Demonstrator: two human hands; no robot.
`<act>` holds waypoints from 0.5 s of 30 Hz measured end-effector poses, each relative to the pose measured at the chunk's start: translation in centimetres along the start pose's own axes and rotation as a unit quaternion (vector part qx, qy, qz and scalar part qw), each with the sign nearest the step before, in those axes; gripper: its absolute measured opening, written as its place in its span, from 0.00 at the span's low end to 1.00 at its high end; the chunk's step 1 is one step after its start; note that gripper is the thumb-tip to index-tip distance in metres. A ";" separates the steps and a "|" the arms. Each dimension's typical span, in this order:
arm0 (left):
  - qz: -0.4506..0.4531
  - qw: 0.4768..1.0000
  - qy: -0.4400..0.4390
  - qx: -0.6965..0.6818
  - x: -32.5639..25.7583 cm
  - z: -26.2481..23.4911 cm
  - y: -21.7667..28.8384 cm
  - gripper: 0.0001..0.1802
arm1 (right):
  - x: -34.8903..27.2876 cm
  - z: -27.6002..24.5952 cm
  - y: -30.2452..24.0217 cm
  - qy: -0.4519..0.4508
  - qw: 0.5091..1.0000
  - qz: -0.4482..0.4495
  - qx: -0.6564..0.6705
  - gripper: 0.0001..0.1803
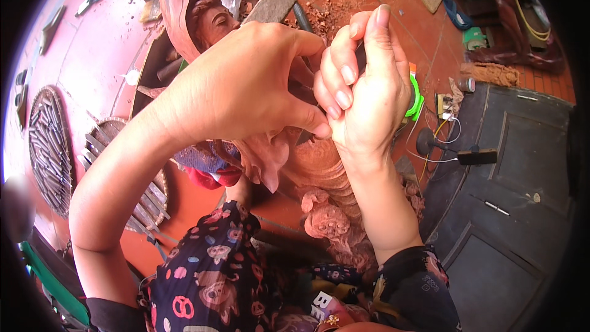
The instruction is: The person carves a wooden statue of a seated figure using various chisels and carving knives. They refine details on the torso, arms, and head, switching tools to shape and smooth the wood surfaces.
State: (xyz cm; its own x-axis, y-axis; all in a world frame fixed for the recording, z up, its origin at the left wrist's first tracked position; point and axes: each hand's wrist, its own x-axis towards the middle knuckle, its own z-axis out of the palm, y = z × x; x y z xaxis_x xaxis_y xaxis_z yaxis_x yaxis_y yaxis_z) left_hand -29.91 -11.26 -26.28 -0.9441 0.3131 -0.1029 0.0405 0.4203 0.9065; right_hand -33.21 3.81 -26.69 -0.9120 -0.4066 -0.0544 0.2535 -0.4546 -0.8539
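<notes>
My left hand (246, 80) reaches across in front of a carved reddish wood statue. Its thumb and index finger stand apart, the thumb tip touching the base of my right palm; the other fingertips are hidden. My right hand (372, 83) is raised with the fingers curled inward and the thumb pointing up; anything inside the curl is hidden. Behind the hands lies the statue, with a hooded head (206, 15) at the upper left, a ridged body (316, 166) and a small carved figure (329, 221) near my lap.
Long, thin tools fill a round woven tray (52, 147) at left; a second tray (157, 193) holds more. Wood chips (326, 3) litter the tiled floor. At right lie a dark panelled board (510, 147), a stand-like device (476, 157) with cables, and a bright green item (416, 98).
</notes>
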 end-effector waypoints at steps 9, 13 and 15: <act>0.071 0.997 0.024 -0.016 0.0 0.5 -0.9 0.23 | -0.6 0.1 -0.2 0.020 1.000 -0.009 -0.007 0.20; 0.068 0.997 0.007 -0.026 0.4 0.2 -0.9 0.21 | -0.2 0.5 0.3 0.052 0.998 -0.035 -0.022 0.20; 0.056 0.998 -0.005 -0.009 0.7 -0.1 -0.5 0.21 | 0.0 0.4 0.5 0.056 0.997 -0.055 -0.027 0.20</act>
State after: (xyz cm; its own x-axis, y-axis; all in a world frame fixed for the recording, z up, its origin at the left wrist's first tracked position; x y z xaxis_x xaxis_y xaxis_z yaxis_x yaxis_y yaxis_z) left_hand -30.64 -11.37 -26.75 -0.9309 0.3652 -0.0053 0.1387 0.3668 0.9199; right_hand -32.93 3.23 -26.90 -0.9641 -0.2652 -0.0136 0.1355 -0.4471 -0.8841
